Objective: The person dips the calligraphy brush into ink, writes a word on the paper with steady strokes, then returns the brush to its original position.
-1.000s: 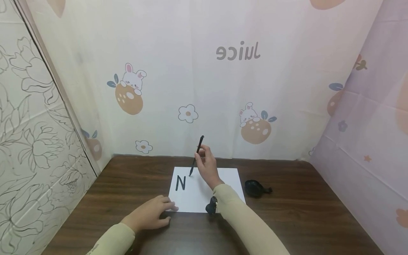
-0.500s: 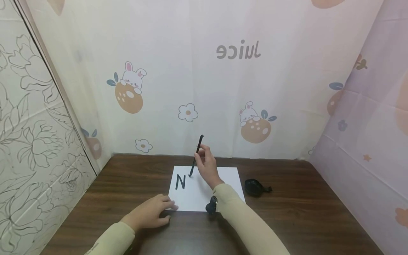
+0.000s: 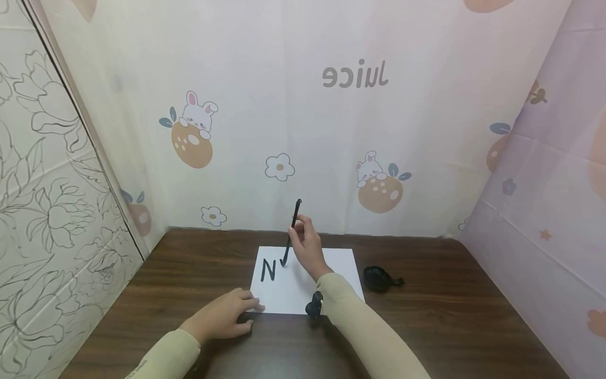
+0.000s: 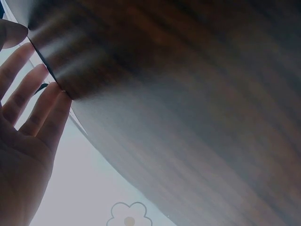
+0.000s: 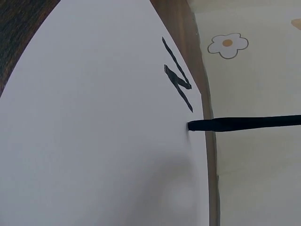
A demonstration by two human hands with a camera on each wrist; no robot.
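Note:
My right hand [image 3: 307,247] pinches a slim black paintbrush [image 3: 295,215], held nearly upright with its tip on a white sheet of paper [image 3: 303,295]. Beside a black letter N [image 3: 268,270], a short dark stroke shows at the tip. In the right wrist view the brush [image 5: 249,123] meets the paper [image 5: 94,117] near its far edge; the hand itself is outside that view. My left hand [image 3: 227,316] rests on the paper's near left corner, fingers extended. The left wrist view shows those fingers [image 4: 51,117] spread at the paper's edge.
A black rounded dish with a short handle [image 3: 379,279] lies right of the paper on the dark wooden table [image 3: 440,316]. A black device [image 3: 314,306] is strapped to my right wrist. Printed cloth [image 3: 322,131] hangs behind the table and along both sides.
The brush tip has moved slightly down and to the right on the paper, and a short stroke has appeared there. My left hand has stayed in place.

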